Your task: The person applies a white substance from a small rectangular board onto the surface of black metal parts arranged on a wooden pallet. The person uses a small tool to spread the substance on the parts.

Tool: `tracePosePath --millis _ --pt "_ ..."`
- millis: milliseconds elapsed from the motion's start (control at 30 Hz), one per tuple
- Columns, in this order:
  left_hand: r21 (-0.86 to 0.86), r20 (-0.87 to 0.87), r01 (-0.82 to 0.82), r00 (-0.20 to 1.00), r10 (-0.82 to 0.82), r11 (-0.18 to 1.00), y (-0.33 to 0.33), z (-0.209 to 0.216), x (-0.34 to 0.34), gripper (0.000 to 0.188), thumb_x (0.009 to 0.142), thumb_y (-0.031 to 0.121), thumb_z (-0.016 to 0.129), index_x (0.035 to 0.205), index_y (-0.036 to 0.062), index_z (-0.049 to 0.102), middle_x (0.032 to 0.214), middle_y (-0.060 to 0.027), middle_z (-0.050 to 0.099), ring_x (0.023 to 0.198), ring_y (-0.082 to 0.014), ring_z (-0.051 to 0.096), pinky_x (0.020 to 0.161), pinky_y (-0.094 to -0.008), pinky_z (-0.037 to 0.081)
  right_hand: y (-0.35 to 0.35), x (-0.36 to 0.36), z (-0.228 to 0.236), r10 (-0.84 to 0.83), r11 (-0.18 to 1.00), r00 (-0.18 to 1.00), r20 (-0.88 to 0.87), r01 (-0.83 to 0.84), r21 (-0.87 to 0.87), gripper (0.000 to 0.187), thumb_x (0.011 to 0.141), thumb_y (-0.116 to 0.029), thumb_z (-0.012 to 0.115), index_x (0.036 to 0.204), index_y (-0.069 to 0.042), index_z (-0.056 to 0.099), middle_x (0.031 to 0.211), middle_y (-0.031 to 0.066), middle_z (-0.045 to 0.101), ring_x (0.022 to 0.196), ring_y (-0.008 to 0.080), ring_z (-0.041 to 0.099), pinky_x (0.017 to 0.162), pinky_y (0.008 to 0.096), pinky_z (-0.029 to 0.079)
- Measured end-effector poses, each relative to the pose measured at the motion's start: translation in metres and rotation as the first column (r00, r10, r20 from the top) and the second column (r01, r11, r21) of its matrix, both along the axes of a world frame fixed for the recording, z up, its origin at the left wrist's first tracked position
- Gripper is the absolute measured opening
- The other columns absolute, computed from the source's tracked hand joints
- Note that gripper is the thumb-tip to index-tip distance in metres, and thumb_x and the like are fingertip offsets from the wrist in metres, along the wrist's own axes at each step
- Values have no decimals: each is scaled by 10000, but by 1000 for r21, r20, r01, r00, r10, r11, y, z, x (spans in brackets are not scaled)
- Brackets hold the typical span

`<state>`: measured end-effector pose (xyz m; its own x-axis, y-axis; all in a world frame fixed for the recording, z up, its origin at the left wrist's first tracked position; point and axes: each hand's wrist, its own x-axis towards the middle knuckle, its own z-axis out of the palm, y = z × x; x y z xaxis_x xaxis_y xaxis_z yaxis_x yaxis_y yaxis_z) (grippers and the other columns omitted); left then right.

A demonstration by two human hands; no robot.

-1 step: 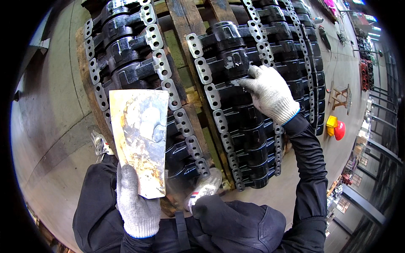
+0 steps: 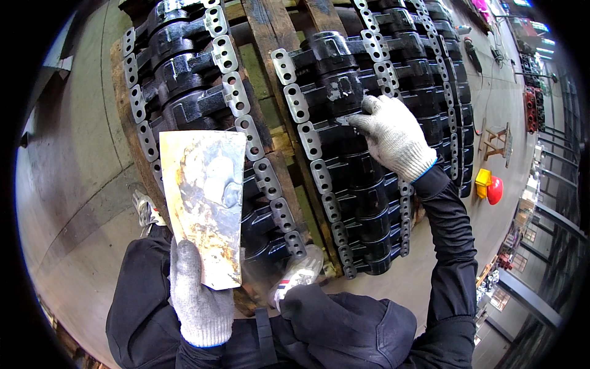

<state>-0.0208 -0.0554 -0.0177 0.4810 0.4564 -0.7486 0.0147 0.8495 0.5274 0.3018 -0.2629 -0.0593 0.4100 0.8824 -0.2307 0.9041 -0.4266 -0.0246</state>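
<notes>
My left hand (image 2: 200, 301), in a grey-white knitted glove, grips the lower end of a flat board (image 2: 196, 166). The board is yellowish and stained, with a smooth grey blob of paste (image 2: 224, 184) on its upper right. My right hand (image 2: 393, 132), gloved alike, rests over a row of glossy black castings (image 2: 332, 52). Its fingers are curled, and the fingertips are at a whitish smeared patch on one casting. Whether something thin is pinched in them is hidden. Silver plates (image 2: 296, 101) with holes run along the castings' sides.
Another row of black castings (image 2: 178, 74) lies at the left on wooden beams (image 2: 267, 27). My shoe (image 2: 301, 270) stands at the near end of the rows. To the right on the floor are a wooden stool (image 2: 496, 144), a yellow container (image 2: 483, 182) and a red round object (image 2: 495, 191).
</notes>
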Motion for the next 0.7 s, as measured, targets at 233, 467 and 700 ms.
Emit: tracePosePath --millis 233,467,700 --pt "-1 -6 -15 1000 15 1000 1 -1 -2 563 1109 329 588 1570 39 444 1482 -128 610 1282 -257 657 1039 -421 574 1 1 6 -35 998 997 -63 39 57 307 824 -13 710 1112 -70 802 1070 141 674 1018 335 659 897 451 559" --pt "-5 -6 -23 1000 23 1000 0 3 2 544 1109 319 589 1551 28 467 1477 -130 618 1269 -254 664 1022 -412 581 7 0 0 -12 998 999 -47 15 65 264 824 -18 716 1073 -55 795 1076 143 675 1025 332 659 916 445 548" --pt "-2 -23 -26 999 26 1000 0 -3 0 541 1112 321 585 1550 28 468 1467 -135 621 1250 -257 676 1009 -407 588 17 3 -11 55 998 998 -33 -55 -3 362 764 -15 739 1114 -99 781 1158 120 645 1080 324 628 961 439 532"
